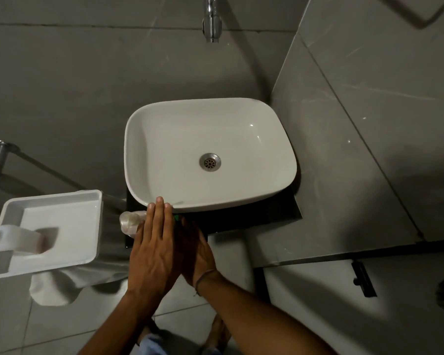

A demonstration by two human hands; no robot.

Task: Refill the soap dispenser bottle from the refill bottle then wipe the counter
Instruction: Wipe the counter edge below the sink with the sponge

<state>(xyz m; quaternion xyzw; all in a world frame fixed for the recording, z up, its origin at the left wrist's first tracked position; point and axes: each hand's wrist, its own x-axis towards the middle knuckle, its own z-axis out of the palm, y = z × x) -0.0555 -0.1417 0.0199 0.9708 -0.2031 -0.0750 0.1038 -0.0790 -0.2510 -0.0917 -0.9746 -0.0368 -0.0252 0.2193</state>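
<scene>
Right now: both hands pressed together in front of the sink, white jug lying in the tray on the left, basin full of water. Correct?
Not quite. The head view shows the sink dry and empty, its drain uncovered. The rest holds: left hand and right hand are pressed together in front of it, and the white jug lies in the tray on the left.

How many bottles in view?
2. A white refill bottle lying in the white tray at left; a clear bottle on the counter behind the left hand. More may be hidden by the hands.
</scene>
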